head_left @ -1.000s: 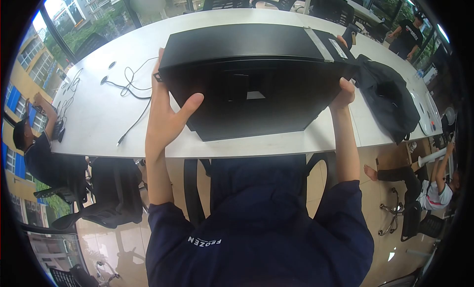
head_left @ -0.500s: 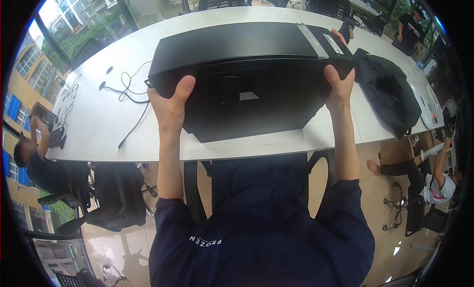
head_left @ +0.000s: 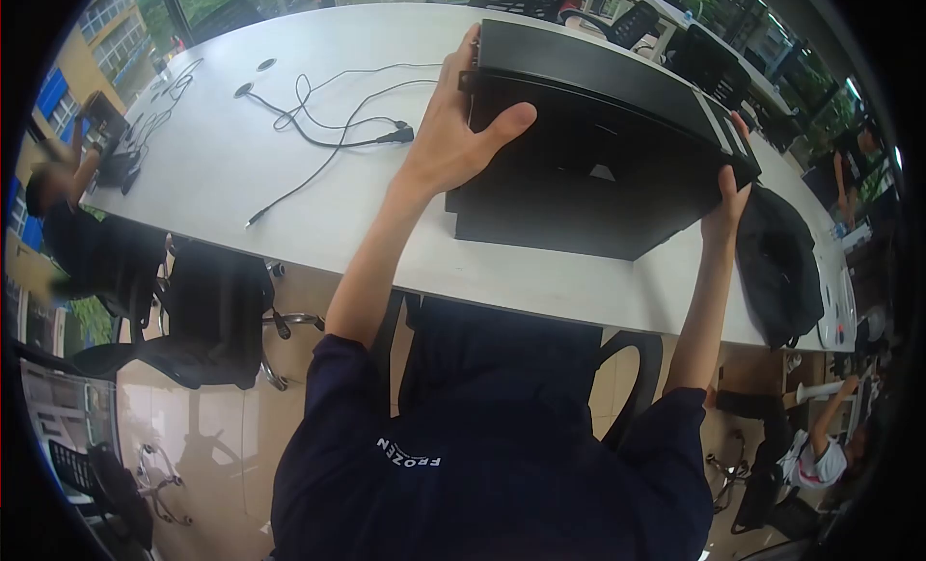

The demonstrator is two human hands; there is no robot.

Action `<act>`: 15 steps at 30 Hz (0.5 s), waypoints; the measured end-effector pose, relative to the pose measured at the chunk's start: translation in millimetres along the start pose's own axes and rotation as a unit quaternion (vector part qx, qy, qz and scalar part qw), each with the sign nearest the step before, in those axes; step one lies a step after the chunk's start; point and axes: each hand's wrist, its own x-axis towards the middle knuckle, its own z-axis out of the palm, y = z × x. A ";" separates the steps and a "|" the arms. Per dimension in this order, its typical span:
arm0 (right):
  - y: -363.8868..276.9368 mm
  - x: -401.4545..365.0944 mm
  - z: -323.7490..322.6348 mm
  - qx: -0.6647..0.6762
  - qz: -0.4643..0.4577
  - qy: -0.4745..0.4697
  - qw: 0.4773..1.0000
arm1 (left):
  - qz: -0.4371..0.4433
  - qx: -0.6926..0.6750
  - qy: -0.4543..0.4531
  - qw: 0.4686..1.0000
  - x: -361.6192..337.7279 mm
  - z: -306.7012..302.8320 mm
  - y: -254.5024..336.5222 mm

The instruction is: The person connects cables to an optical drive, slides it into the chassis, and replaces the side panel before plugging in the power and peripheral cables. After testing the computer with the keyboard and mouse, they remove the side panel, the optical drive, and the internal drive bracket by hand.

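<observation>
Both arms extended forward, bare below the elbow. Left grip (head_left: 453, 141) clamped, thumb splayed across front, fingers wrapped behind. Right grip (head_left: 725, 199) clamped, thumb pointing up.

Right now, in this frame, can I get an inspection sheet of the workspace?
Surface: long white table, bearing everything below.
Job's things: large black case resting on the table near its front edge.
Clutter: black bag on the table by the case's right end.
Grips: left hand clasps the case's left end, thumb on the near face; right hand holds the right end.
Cables: loose black cables lying left of the left hand.
Surroundings: black office chair; seated person at far left.
</observation>
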 end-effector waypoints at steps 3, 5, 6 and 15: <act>-3.5 2.0 -10.8 -0.050 -0.034 0.003 0.998 | -0.073 -0.056 -0.051 0.994 -12.3 -23.6 -31.4; -19.4 10.4 -12.2 -0.137 -0.125 0.028 0.982 | -0.160 -0.073 0.007 0.984 -18.5 -39.1 -22.5; -28.9 13.6 -8.2 -0.159 -0.157 0.050 0.973 | -0.196 -0.038 0.000 0.980 -17.0 -55.4 -36.9; -124.3 56.6 115.3 -0.372 -0.300 -0.243 0.844 | -0.106 0.583 -0.210 0.778 -51.7 -98.4 -160.4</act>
